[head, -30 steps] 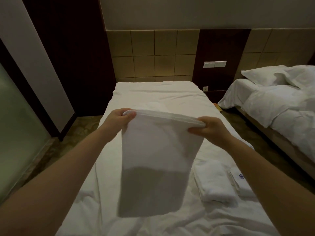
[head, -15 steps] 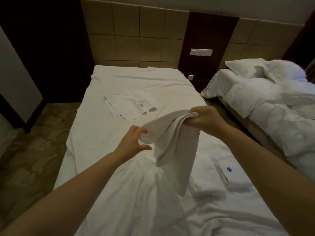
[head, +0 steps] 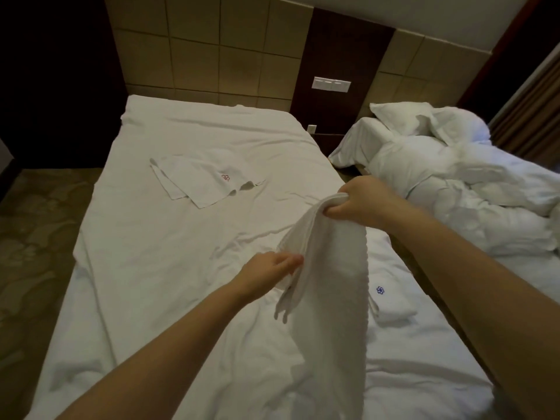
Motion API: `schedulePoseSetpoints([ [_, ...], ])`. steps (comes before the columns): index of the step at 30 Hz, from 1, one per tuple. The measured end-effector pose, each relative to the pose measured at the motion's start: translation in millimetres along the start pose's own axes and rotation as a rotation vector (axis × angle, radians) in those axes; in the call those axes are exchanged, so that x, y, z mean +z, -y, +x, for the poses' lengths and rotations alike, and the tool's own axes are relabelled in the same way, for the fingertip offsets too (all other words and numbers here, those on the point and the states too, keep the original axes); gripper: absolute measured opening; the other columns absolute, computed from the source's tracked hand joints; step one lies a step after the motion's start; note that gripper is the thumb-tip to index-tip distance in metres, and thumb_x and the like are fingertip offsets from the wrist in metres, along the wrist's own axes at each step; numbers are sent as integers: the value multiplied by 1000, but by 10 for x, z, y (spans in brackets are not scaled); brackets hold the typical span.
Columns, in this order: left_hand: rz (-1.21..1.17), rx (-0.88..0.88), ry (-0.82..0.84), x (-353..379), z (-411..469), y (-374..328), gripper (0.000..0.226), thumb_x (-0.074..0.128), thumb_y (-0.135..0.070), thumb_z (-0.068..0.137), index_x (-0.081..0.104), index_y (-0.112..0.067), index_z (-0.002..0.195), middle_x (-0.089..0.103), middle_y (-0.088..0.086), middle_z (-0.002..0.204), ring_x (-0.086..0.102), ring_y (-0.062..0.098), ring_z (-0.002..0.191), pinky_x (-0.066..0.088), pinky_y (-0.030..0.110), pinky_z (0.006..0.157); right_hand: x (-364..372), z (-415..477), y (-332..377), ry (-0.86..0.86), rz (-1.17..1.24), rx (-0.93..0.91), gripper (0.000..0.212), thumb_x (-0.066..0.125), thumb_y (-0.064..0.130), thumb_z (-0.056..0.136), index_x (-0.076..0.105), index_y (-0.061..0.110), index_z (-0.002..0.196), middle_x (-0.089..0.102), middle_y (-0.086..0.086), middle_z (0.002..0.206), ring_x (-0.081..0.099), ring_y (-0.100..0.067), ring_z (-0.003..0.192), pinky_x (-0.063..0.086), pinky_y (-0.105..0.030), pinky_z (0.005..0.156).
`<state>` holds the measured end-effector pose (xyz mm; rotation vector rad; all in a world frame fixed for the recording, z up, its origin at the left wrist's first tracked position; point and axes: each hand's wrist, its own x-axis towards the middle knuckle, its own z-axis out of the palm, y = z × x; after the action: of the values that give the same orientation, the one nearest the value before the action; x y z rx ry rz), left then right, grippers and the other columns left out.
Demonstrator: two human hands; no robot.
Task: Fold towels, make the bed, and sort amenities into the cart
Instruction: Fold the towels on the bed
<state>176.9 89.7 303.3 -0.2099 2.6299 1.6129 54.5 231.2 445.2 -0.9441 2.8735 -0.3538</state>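
A white towel (head: 331, 286) hangs in a long doubled strip above the near bed (head: 157, 268). My right hand (head: 360, 204) grips its bunched top edge, held high. Lower down, my left hand (head: 269, 272) touches the hanging left edges with its fingers fairly straight. A flat white cloth with a red logo (head: 203, 183) lies spread on the bed farther back. To the right of the hanging towel sits a folded white towel with a blue logo (head: 389, 298).
A second bed (head: 472, 207) with a rumpled duvet and pillows stands to the right across a narrow gap. A padded headboard wall with a switch panel (head: 331, 84) is behind. Patterned carpet (head: 36, 237) runs along the left.
The towel, held spread by both top corners, has been brought together into my right hand. My left hand let go of its corner and dropped to the hanging edges. The view tilted down.
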Motion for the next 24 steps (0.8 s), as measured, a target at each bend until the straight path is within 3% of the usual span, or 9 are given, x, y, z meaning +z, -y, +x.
schedulePoseSetpoints([
  [2, 145, 36, 38, -20, -2, -16, 72, 42, -82, 66, 69, -27, 103, 69, -3, 96, 65, 15, 87, 55, 37, 80, -29, -21, 5, 6, -36, -5, 43, 66, 37, 79, 64, -7, 80, 50, -9, 63, 42, -17, 58, 32, -31, 54],
  [5, 391, 20, -27, 101, -19, -67, 94, 43, -88, 53, 53, -29, 125, 55, -3, 118, 54, 17, 105, 52, 42, 88, -84, -81, 39, 0, -46, -29, 42, 67, 36, 78, 66, -5, 82, 56, -17, 66, 44, -18, 58, 35, -33, 56],
  [7, 475, 29, -114, 204, -10, -45, 84, 54, -77, 63, 50, -23, 126, 46, -1, 125, 51, 21, 109, 49, 39, 90, -136, -141, 58, 17, -26, -55, 38, 68, 36, 78, 68, -2, 81, 63, -19, 73, 47, -18, 59, 38, -32, 57],
  [10, 369, 70, -199, 70, 27, 7, 38, 65, -35, 84, 64, -12, 115, 53, 6, 117, 58, 26, 99, 41, 22, 75, -239, -277, 39, 84, 50, -116, 30, 72, 35, 79, 70, 4, 77, 65, -16, 75, 52, -21, 62, 45, -33, 60],
  [13, 291, 83, -106, -189, 89, 56, 32, 71, -34, 80, 74, -13, 103, 67, 0, 100, 61, 18, 93, 37, 18, 63, -339, -429, -44, 123, 124, -106, 24, 76, 32, 77, 72, 9, 81, 67, -14, 79, 61, -29, 75, 52, -36, 69],
  [15, 125, 41, -108, -389, 127, 55, 22, 80, -30, 71, 77, -16, 88, 68, -3, 84, 59, 14, 85, 40, 12, 67, -389, -524, -135, 113, 192, -65, 10, 77, 28, 76, 70, 20, 78, 67, -2, 77, 62, -19, 76, 49, -23, 68],
  [18, -263, 47, -100, -734, 157, -47, 38, 83, -36, 42, 75, -24, 77, 69, -9, 76, 63, 11, 75, 52, 23, 73, -380, -630, -304, 57, 294, 17, 15, 77, 22, 75, 65, 30, 79, 65, 11, 82, 62, -9, 81, 44, -15, 65],
  [24, -566, 67, 36, -982, 288, -277, 41, 74, -15, 57, 69, -5, 96, 71, 1, 85, 67, 14, 81, 55, 23, 67, -148, -582, -580, -26, 515, 122, 20, 77, 15, 75, 63, 28, 81, 64, 9, 85, 60, -8, 79, 44, -13, 62],
])
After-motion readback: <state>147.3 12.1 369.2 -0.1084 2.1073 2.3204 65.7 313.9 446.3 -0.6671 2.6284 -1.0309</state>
